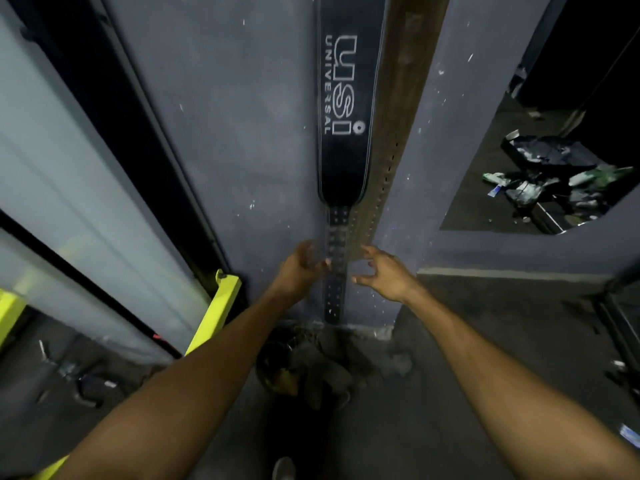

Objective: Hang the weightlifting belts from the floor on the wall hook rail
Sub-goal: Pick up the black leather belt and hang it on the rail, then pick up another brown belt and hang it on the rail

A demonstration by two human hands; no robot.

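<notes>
Both forearms reach from the camera toward the wall: left hand (300, 268) and right hand (384, 271), fingers spread, holding nothing. Between them hangs the black USI belt (348, 126), long axis vertical, brown belt (401, 109) just beside; the left grip is nearer its punched tail.

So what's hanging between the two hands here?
In the head view, the black belt's narrow perforated strap end hangs between the left hand and right hand, with the brown belt's tip beside it. Both hands are open.
</notes>
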